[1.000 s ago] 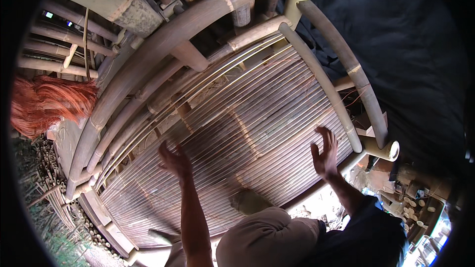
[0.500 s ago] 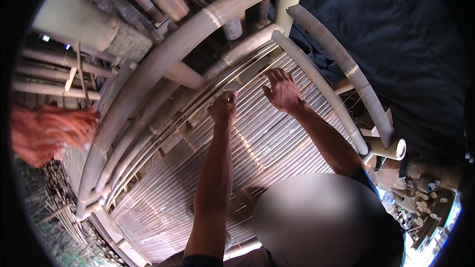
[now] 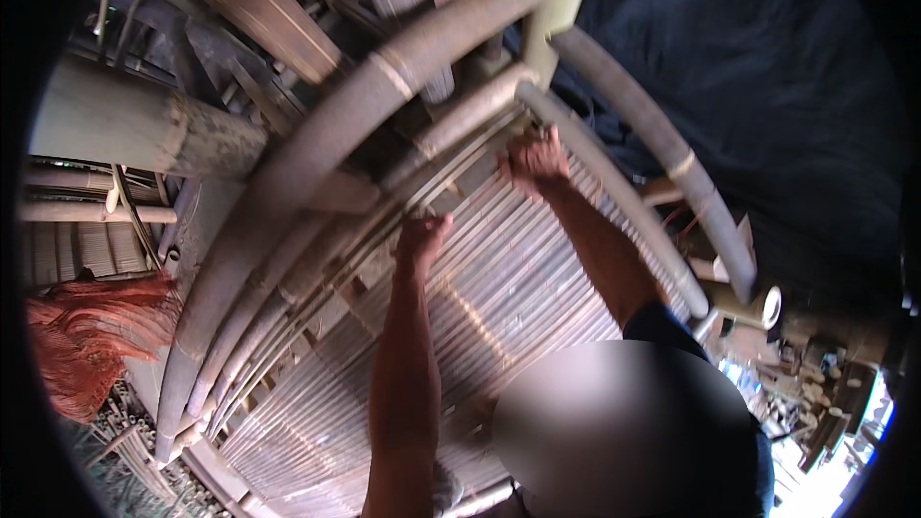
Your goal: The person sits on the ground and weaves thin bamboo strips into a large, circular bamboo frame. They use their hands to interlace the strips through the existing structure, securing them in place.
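Observation:
Below me lies a seat of thin bamboo slats (image 3: 480, 317) within a round bamboo frame. My left hand (image 3: 420, 242) is closed at the slats' upper-left edge, its fingers curled round a thin slat there. Farther away and to the right, my right hand (image 3: 535, 163) bends its fingers down over the same edge close to the frame's far corner. It also looks closed on a slat, though motion blur softens its fingertips. Between the hands a gap shows, with loose thin bamboo strips (image 3: 456, 173) running along the back rail.
Thick curved bamboo poles (image 3: 317, 125) form the back on the left, and another curved armrest pole (image 3: 683, 165) rises on the right. A dark cloth (image 3: 739, 67) hangs at the far right. Red strands (image 3: 101, 341) lie at left. Cut bamboo pieces (image 3: 830, 393) are piled at lower right.
My right hand has moved up toward the far corner, and its fingers have curled in. The left hand has shifted slightly left and nearer. The view has tilted a little.

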`<move>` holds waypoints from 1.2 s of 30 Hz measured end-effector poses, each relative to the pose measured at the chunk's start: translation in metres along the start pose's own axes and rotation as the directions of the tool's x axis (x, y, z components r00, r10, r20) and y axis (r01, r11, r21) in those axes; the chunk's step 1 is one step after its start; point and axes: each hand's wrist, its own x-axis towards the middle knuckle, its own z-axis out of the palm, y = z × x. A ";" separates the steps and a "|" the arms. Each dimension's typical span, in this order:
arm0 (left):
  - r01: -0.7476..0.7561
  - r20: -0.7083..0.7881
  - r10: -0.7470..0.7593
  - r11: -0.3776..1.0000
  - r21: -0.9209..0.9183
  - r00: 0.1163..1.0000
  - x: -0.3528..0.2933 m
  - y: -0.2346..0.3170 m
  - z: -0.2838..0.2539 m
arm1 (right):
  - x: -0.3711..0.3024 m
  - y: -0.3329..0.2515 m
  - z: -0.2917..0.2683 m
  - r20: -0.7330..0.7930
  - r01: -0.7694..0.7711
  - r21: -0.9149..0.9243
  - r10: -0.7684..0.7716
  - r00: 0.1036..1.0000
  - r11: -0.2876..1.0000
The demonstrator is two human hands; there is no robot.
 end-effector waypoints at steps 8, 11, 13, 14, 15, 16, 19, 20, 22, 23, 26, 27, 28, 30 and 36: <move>0.141 -0.176 -0.112 0.976 0.163 0.978 -0.036 0.051 0.006 | -0.011 0.015 0.002 -0.365 0.047 0.035 -0.031 0.931 0.998; 0.079 -0.120 -0.057 0.980 0.183 0.991 -0.033 0.057 0.008 | -0.034 0.026 0.011 -0.300 0.032 0.106 0.001 0.954 0.994; 0.084 -0.071 -0.069 0.970 0.228 0.995 -0.031 0.066 0.010 | -0.065 0.027 0.011 -0.273 0.016 0.152 0.027 0.962 0.988; 0.061 -0.119 -0.038 0.979 0.194 0.992 -0.025 0.051 0.008 | -0.081 0.013 0.005 -0.267 -0.020 0.215 0.079 0.960 0.977; 0.046 -0.187 -0.015 0.986 0.160 0.982 -0.016 0.022 0.003 | -0.095 -0.004 0.005 -0.293 -0.041 0.217 0.105 0.950 0.975; 0.033 -0.196 -0.001 0.986 0.161 0.981 -0.011 0.015 0.005 | -0.114 -0.004 0.008 -0.310 -0.098 0.206 0.160 0.937 0.974; 0.057 -0.185 -0.012 0.970 0.237 0.983 -0.009 0.009 -0.001 | -0.158 -0.012 0.005 -0.364 -0.237 0.265 0.325 0.873 0.935; 0.042 -0.171 -0.002 0.972 0.231 0.985 -0.012 0.019 0.001 | -0.167 -0.005 0.007 -0.329 -0.249 0.302 0.346 0.879 0.920; 0.013 -0.138 0.017 0.976 0.218 0.990 -0.023 0.042 0.007 | -0.185 0.015 0.015 -0.255 -0.278 0.374 0.386 0.886 0.885; 0.017 -0.157 0.017 0.977 0.212 0.987 -0.026 0.046 0.006 | -0.185 0.010 0.001 -0.235 -0.296 0.392 0.406 0.883 0.871; 0.037 -0.148 -0.001 0.971 0.238 0.989 -0.035 0.062 0.006 | -0.186 0.029 0.011 -0.184 -0.182 0.336 0.254 0.949 0.924; 0.006 -0.135 0.025 0.974 0.226 0.991 -0.034 0.060 0.004 | -0.186 0.039 0.013 -0.148 -0.149 0.370 0.216 0.965 0.917; -0.018 -0.118 0.046 0.974 0.228 0.992 -0.033 0.072 0.014 | -0.195 0.069 0.026 -0.065 0.026 0.075 -0.022 0.998 0.997; 0.045 -0.170 -0.007 0.974 0.221 0.985 -0.038 0.046 -0.006 | -0.191 0.032 -0.086 0.330 -0.363 0.478 0.220 0.918 0.800; -0.017 -0.119 0.050 0.964 0.266 0.992 -0.032 0.048 -0.003 | -0.337 0.179 -0.246 -0.230 -0.012 0.930 0.605 0.763 0.368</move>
